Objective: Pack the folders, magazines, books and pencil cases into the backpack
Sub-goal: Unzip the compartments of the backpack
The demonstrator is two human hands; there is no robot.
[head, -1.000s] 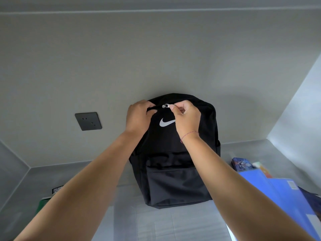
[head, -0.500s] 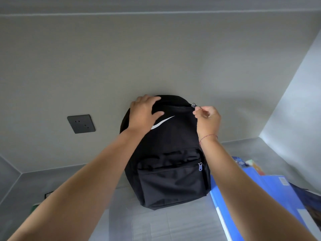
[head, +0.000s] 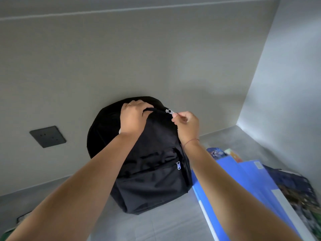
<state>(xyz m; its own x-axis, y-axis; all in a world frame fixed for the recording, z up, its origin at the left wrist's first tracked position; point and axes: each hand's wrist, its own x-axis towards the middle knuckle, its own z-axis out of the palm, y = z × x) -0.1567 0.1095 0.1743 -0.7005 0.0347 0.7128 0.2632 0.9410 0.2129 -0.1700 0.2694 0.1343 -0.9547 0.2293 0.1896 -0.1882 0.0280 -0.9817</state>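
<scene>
A black backpack point(head: 152, 180) stands upright on the grey surface against the wall. My left hand point(head: 133, 119) grips the fabric at its top. My right hand point(head: 186, 124) pinches the silver zipper pull point(head: 171, 112) of the main compartment at the upper right of the bag. A second zipper pull point(head: 178, 165) hangs at the front pocket. To the right of the bag lie blue folders point(head: 246, 186), a dark magazine point(head: 298, 190) at the far right, and behind them a blue patterned item point(head: 216, 152) and a colourful one point(head: 233, 154).
A dark wall socket plate point(head: 47, 136) sits on the back wall left of the bag. A side wall point(head: 286, 84) closes the space on the right. Something green point(head: 7, 232) shows at the bottom left edge.
My right hand has drawn the zipper pull from the top middle of the bag over to its right side. The left hand stays on the top. The view has shifted left and down.
</scene>
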